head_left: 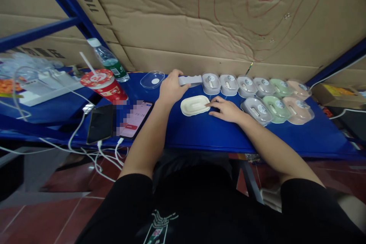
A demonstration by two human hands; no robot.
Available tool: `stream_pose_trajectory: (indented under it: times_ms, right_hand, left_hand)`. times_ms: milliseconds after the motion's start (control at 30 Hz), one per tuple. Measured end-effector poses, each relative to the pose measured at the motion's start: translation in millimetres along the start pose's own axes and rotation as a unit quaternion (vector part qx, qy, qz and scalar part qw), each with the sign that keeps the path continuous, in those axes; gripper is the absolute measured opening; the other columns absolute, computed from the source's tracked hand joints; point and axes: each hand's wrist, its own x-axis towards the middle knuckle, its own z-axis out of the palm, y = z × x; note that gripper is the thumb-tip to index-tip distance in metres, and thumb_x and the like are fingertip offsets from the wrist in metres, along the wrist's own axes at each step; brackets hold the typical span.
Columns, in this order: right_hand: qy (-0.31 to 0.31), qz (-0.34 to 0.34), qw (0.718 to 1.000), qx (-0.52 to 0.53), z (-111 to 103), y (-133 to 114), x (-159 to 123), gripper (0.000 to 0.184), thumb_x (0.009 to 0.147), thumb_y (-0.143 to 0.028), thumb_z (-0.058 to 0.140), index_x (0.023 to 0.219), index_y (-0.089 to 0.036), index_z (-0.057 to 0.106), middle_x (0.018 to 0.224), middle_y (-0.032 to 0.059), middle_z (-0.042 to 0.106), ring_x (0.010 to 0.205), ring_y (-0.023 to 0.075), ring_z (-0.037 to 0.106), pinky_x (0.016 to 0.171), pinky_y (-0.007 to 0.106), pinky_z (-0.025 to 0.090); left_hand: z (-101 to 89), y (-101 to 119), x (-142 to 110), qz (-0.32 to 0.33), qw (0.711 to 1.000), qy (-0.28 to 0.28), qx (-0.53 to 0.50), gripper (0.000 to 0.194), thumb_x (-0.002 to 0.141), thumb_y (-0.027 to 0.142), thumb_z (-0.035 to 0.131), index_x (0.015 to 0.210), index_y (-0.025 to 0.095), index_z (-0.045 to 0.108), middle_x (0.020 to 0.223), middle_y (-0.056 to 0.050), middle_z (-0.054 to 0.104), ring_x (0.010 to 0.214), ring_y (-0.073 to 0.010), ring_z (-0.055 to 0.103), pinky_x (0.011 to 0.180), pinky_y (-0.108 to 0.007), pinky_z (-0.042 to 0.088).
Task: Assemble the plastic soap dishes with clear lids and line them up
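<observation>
My left hand [171, 87] is closed on a light grey strip-like piece [191, 81] with a wavy edge, thumb below and fingers above. A cream oval dish [188, 107] with a raised ring inside lies flat on the table before me. At its right end, the fingertips of my right hand [227, 109] grip the rim. Left of my left hand is a clear lid [145, 81] bearing a round white sticker. Two rows of lidded containers in grey, green and pink stand to the right, among them a grey one [211, 84] close to the strip.
A red paper cup [107, 87] with a straw and a plastic bottle [110, 61] stand at the left. Two phones, one dark [100, 124] and one lit [135, 120], lie on the blue table [197, 135] with white cables. Cardboard [171, 30] forms the back wall.
</observation>
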Motion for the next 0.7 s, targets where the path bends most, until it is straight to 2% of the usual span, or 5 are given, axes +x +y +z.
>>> stream_pose_trajectory:
  times_ms: [233, 333, 433, 567, 700]
  right_hand:
    - [0.032, 0.006, 0.998, 0.048, 3, 5, 4, 0.030, 0.097, -0.048, 0.077, 0.114, -0.023, 0.079, 0.099, 0.0063, 0.077, 0.089, 0.0233, 0.072, 0.082, 0.036, 0.053]
    - [0.097, 0.081, 0.986, 0.109, 1, 7, 5, 0.052, 0.087, -0.069, 0.081, 0.109, -0.022, 0.075, 0.078, 0.0017, 0.074, 0.071, 0.0207, 0.066, 0.071, 0.034, 0.048]
    - [0.152, 0.122, 0.969, 0.151, -2, 8, 5, 0.067, 0.087, -0.089, 0.064, 0.089, -0.022, 0.070, 0.071, 0.0028, 0.071, 0.065, 0.0196, 0.061, 0.066, 0.033, 0.045]
    - [0.109, 0.120, 0.975, 0.151, -6, 8, 5, 0.079, 0.096, -0.093, 0.038, 0.068, -0.023, 0.062, 0.063, 0.0041, 0.067, 0.064, 0.0195, 0.060, 0.068, 0.033, 0.043]
    - [0.039, 0.110, 0.989, 0.096, -6, 2, 6, 0.076, 0.097, -0.090, 0.041, 0.061, -0.024, 0.052, 0.059, 0.0019, 0.060, 0.061, 0.0175, 0.055, 0.067, 0.033, 0.038]
  left_hand:
    - [-2.3, 9, -2, 0.093, 0.992, 0.025, -0.080, 0.037, 0.110, 0.049, 0.053, 0.125, 0.023, 0.074, 0.125, -0.009, 0.080, 0.116, -0.0263, 0.072, 0.105, -0.039, 0.056]
    - [2.8, 9, -2, 0.075, 0.996, -0.027, -0.039, 0.044, 0.111, 0.049, 0.046, 0.117, 0.022, 0.079, 0.117, -0.011, 0.081, 0.112, -0.0281, 0.072, 0.104, -0.042, 0.056]
    - [10.3, 11, -2, 0.059, 0.994, -0.090, 0.014, 0.049, 0.112, 0.046, 0.041, 0.110, 0.018, 0.081, 0.116, -0.015, 0.078, 0.111, -0.0303, 0.072, 0.103, -0.045, 0.056]
    - [16.3, 11, -1, 0.057, 0.975, -0.202, 0.075, 0.051, 0.111, 0.042, 0.038, 0.104, 0.017, 0.082, 0.116, -0.016, 0.079, 0.112, -0.0304, 0.072, 0.101, -0.043, 0.057]
    - [20.7, 9, -2, 0.082, 0.940, -0.304, 0.134, 0.050, 0.110, 0.038, 0.037, 0.113, 0.017, 0.082, 0.126, -0.015, 0.079, 0.119, -0.0288, 0.072, 0.105, -0.039, 0.055]
